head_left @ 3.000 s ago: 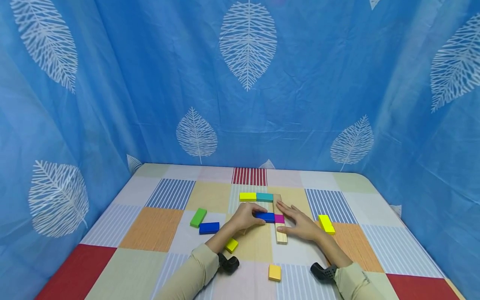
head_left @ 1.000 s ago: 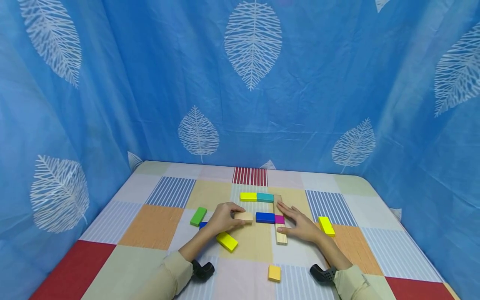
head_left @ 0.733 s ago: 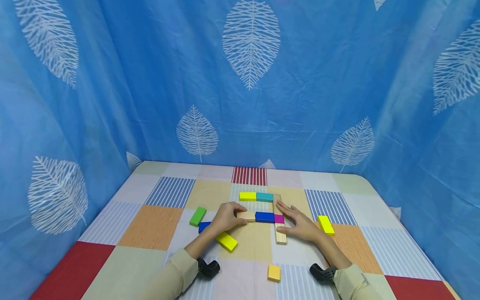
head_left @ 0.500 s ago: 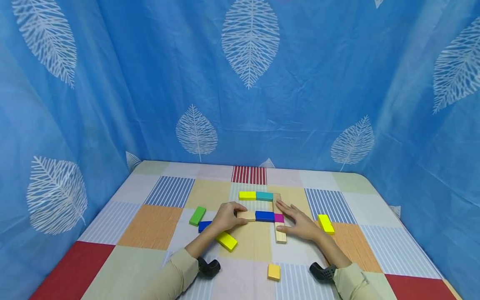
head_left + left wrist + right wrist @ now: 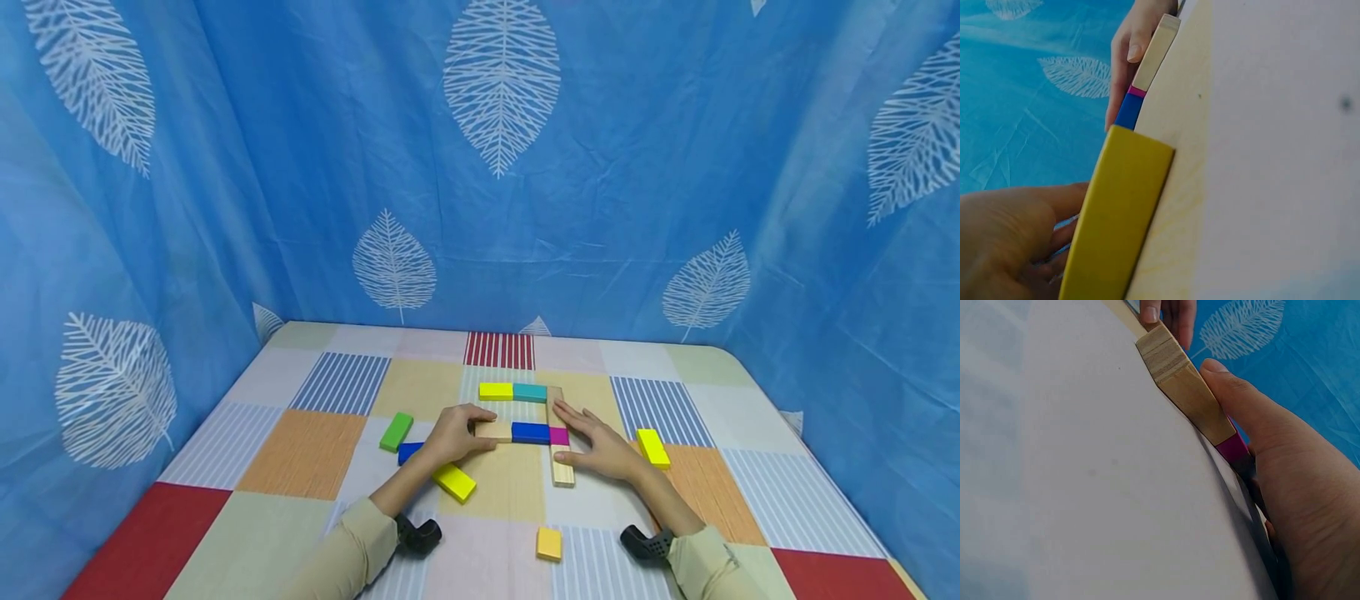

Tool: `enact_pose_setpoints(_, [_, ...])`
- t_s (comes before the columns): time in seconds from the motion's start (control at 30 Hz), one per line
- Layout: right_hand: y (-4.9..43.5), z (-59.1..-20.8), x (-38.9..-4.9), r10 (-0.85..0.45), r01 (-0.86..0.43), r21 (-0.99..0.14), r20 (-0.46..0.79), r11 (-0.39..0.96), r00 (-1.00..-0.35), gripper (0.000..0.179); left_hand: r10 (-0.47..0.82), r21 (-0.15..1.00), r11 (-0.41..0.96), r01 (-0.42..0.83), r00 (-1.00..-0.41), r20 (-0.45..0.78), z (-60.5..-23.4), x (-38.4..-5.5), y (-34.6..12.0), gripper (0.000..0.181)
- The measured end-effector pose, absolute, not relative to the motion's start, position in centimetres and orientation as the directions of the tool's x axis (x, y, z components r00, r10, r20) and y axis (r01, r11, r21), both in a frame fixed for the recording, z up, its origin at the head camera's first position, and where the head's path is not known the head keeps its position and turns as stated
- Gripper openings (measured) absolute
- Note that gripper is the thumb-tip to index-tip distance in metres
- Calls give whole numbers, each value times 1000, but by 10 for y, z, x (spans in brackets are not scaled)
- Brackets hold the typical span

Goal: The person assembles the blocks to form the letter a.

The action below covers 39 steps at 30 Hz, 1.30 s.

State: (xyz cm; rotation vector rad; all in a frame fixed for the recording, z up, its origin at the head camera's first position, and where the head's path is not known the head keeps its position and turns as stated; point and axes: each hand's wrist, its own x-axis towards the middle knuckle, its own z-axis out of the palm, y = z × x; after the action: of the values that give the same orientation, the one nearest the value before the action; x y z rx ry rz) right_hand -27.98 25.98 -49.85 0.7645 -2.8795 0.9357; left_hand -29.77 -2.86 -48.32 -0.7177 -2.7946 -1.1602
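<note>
Between both hands (image 5: 452, 435) (image 5: 606, 448), wooden block (image 5: 496, 431), blue block (image 5: 531, 433) (flat oblongs).

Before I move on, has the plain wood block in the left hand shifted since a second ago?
Yes, the plain wood block has moved right: its gap to the blue block beside the magenta block, which stayed put, appears closed.

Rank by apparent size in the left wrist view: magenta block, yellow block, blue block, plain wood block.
1. Yellow block, nearest and running out of frame
2. Plain wood block
3. Blue block, visible part only
4. Magenta block
</note>
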Motion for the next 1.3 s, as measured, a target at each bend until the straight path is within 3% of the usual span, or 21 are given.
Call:
enact_pose_setpoints(0.17, [259, -499, -279, -445, -454, -547, 160, 703, -881, 83, 449, 650, 612, 451, -874, 184, -482, -295, -33, 43])
enact_pose_setpoints(0.4, [261, -500, -280, -450, -471, -541, 182, 697, -874, 82, 439, 655, 613, 443, -880, 184, -484, -297, -32, 35])
enact_pose_setpoints(0.8, [260, -501, -279, -449, -470, -547, 182, 692, -875, 81, 429, 657, 616, 435, -885, 183, -485, -296, -31, 38])
enact_pose_setpoints(1.3, [262, -502, -280, -449, -474, -534, 186, 701, -874, 82, 405, 682, 522, 513, -852, 331, -464, -285, -78, 37])
